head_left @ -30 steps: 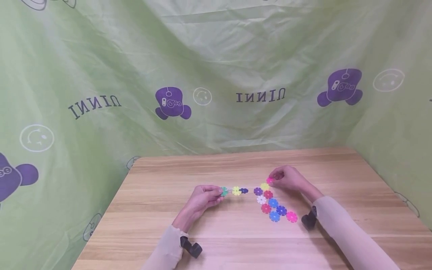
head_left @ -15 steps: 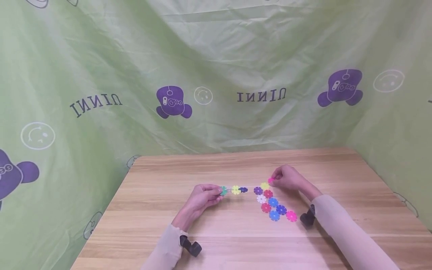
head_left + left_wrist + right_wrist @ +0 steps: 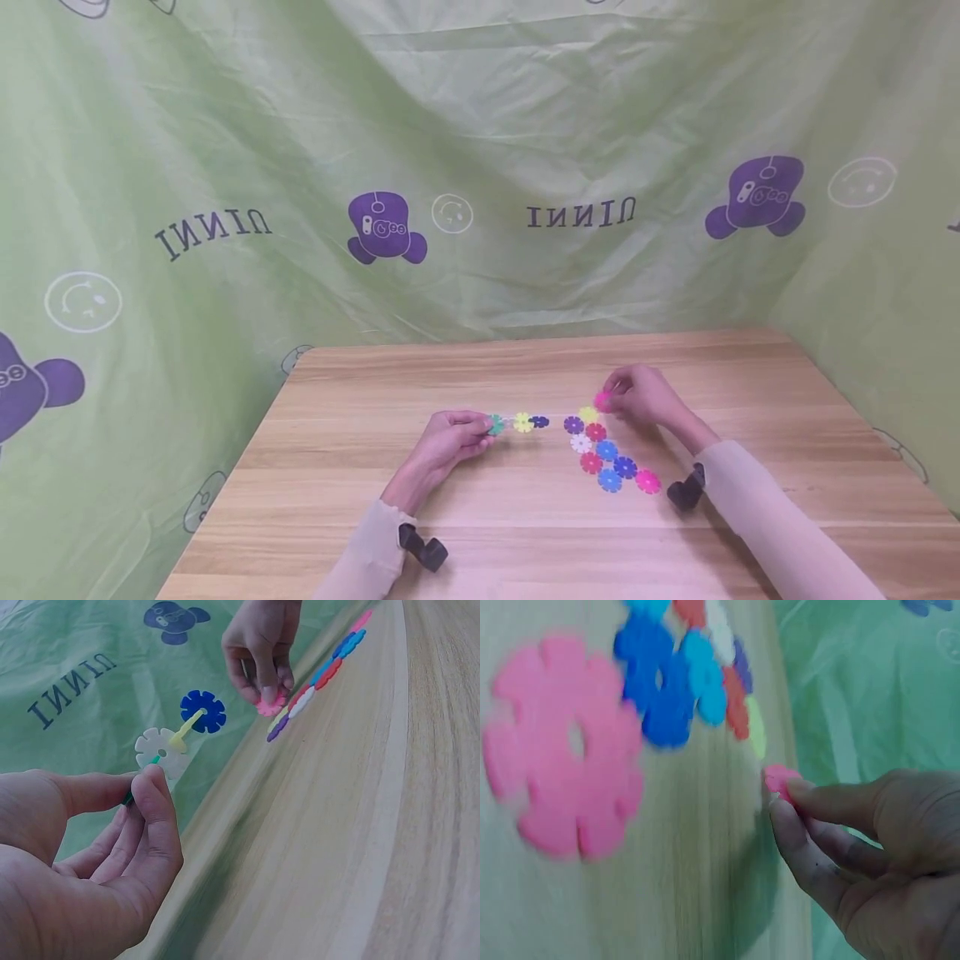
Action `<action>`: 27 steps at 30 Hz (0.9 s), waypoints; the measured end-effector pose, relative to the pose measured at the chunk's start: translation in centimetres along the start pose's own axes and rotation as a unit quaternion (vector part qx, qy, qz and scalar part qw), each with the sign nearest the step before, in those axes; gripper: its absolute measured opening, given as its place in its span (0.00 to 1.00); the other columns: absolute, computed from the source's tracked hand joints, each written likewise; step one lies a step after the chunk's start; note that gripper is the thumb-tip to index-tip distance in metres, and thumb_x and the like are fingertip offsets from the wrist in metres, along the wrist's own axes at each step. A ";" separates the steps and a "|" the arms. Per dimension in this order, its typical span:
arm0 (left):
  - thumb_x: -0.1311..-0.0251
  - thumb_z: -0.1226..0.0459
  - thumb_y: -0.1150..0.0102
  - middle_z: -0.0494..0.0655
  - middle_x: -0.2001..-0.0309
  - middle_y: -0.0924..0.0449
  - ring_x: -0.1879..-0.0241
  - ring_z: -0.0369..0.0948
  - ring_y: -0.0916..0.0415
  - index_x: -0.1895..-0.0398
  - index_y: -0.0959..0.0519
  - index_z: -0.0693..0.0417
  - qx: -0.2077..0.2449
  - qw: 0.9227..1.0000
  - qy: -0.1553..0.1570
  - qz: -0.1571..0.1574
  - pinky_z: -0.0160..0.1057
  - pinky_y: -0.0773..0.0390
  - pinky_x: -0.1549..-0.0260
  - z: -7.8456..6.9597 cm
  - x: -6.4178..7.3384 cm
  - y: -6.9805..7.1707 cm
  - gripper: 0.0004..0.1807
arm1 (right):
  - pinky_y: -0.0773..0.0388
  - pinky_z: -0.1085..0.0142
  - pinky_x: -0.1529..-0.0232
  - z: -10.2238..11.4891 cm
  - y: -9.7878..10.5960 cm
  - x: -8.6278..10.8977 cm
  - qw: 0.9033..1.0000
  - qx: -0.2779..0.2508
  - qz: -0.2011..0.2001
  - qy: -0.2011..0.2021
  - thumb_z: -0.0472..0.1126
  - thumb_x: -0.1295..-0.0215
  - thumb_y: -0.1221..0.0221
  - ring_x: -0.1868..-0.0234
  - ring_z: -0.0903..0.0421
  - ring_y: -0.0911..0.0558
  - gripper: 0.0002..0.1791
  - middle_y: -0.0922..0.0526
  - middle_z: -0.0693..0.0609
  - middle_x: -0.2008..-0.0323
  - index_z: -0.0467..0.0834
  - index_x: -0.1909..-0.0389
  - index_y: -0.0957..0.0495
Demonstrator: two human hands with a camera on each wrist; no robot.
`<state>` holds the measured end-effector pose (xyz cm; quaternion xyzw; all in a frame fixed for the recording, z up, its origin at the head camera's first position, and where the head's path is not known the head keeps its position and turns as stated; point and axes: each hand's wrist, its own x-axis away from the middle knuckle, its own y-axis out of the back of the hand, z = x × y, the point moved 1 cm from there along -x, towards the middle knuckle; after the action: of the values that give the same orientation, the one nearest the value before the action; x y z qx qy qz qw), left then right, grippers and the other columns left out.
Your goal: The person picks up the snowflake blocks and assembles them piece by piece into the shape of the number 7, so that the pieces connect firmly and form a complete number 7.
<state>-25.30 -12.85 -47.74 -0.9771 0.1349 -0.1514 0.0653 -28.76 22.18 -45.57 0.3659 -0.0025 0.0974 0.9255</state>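
Around the white disc (image 3: pixel 581 443) in the head view, a purple disc (image 3: pixel 573 425) sits at eleven o'clock, yellow disc (image 3: pixel 588 414) half past twelve, red disc (image 3: pixel 596 432) two, sky-blue disc (image 3: pixel 607 451) half past three, dark-blue disc (image 3: pixel 625 467) four, pink disc (image 3: pixel 648 482) beyond it; second red disc (image 3: pixel 591 462) and second sky-blue disc (image 3: pixel 610 481) toward five. At one: a hot-pink piece (image 3: pixel 602 402). Toward half past nine: navy piece (image 3: pixel 540 422), lemon piece (image 3: pixel 522 422), green piece (image 3: pixel 495 425); the left wrist view adds a whitish piece (image 3: pixel 150 745). From the head view's centre, the green cloth (image 3: pixel 480 125) carries purple bears (image 3: pixel 378 227) at ten, white-outlined smileys (image 3: pixel 82 302) at nine, dark purple letters (image 3: pixel 581 214) at two. Table (image 3: pixel 525 558): tan, streaky woodgrain. Sleeves (image 3: pixel 787 533): plain beige.
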 end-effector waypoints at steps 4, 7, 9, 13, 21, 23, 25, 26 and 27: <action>0.33 0.69 0.34 0.48 0.64 0.11 0.65 0.35 0.14 0.46 0.19 0.71 -0.001 1.000 0.000 0.000 0.29 0.13 0.60 0.0 0.1 0.2 0.16 | 0.10 0.58 0.57 1.0 -0.2 1.2 0.999 -0.035 -0.015 0.003 0.32 0.33 0.34 0.65 0.53 0.10 0.12 0.10 0.40 0.59 0.34 0.50 0.15; 0.33 0.69 0.33 0.48 0.63 0.11 0.65 0.36 0.14 0.46 0.20 0.71 -0.003 1.000 -0.002 0.000 0.30 0.13 0.59 -0.1 0.1 0.3 0.17 | 0.11 0.58 0.52 1.8 -0.5 2.0 0.997 -0.072 -0.017 -0.004 0.34 0.33 0.32 0.62 0.52 0.09 0.15 0.08 0.42 0.58 0.36 0.47 0.14; 0.33 0.69 0.33 0.48 0.64 0.11 0.65 0.36 0.14 0.46 0.20 0.72 -0.001 1.000 -0.002 0.002 0.30 0.14 0.59 -0.1 0.0 0.3 0.17 | 0.10 0.58 0.52 2.2 -0.9 2.4 0.993 -0.114 -0.010 -0.015 0.33 0.33 0.33 0.60 0.50 0.08 0.15 0.08 0.41 0.57 0.36 0.46 0.15; 0.33 0.69 0.33 0.47 0.65 0.12 0.66 0.36 0.15 0.46 0.20 0.71 0.004 1.000 -0.001 0.003 0.29 0.14 0.60 -0.1 0.1 0.4 0.16 | 0.09 0.57 0.52 2.7 -1.7 2.8 0.980 -0.194 0.011 -0.046 0.34 0.31 0.33 0.59 0.47 0.08 0.15 0.08 0.41 0.58 0.35 0.45 0.15; 0.32 0.69 0.34 0.47 0.65 0.12 0.67 0.35 0.15 0.46 0.20 0.71 0.009 1.000 -0.001 0.006 0.29 0.14 0.61 -0.2 0.2 0.4 0.16 | 0.09 0.58 0.51 3.0 -2.9 3.2 0.957 -0.283 0.044 -0.056 0.36 0.30 0.34 0.59 0.49 0.07 0.19 0.08 0.39 0.57 0.30 0.42 0.18; 0.33 0.69 0.34 0.47 0.66 0.12 0.67 0.36 0.15 0.46 0.20 0.72 0.011 1.000 -0.001 0.004 0.29 0.14 0.61 -0.2 0.2 0.4 0.16 | 0.10 0.58 0.50 3.0 -3.1 3.2 0.948 -0.308 0.052 -0.052 0.35 0.31 0.33 0.58 0.50 0.07 0.21 0.08 0.39 0.56 0.28 0.41 0.19; 0.33 0.69 0.34 0.47 0.66 0.12 0.67 0.36 0.15 0.47 0.20 0.72 0.010 1.000 -0.001 0.004 0.29 0.14 0.61 -0.2 0.2 0.4 0.16 | 0.10 0.57 0.49 3.0 -3.4 3.2 0.939 -0.334 0.064 -0.048 0.34 0.31 0.33 0.57 0.50 0.07 0.22 0.08 0.40 0.56 0.27 0.40 0.21; 0.33 0.69 0.34 0.47 0.66 0.12 0.66 0.36 0.15 0.47 0.20 0.71 0.008 1.000 -0.001 0.004 0.29 0.14 0.61 -0.2 0.2 0.4 0.16 | 0.11 0.57 0.48 3.0 -3.6 3.2 0.935 -0.346 0.070 -0.044 0.33 0.31 0.33 0.56 0.50 0.07 0.23 0.08 0.40 0.55 0.26 0.39 0.21; 0.33 0.69 0.34 0.47 0.65 0.12 0.66 0.36 0.15 0.47 0.20 0.71 0.008 1.000 -0.002 0.004 0.29 0.14 0.61 -0.2 0.2 0.4 0.16 | 0.11 0.57 0.48 3.0 -3.8 3.2 0.930 -0.356 0.074 -0.041 0.32 0.31 0.33 0.56 0.50 0.07 0.23 0.08 0.41 0.55 0.25 0.39 0.22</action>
<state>-25.24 -13.26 -47.59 -0.9762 0.1373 -0.1506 0.0738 -24.70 18.05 -45.66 0.0145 -0.1023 0.1433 0.9843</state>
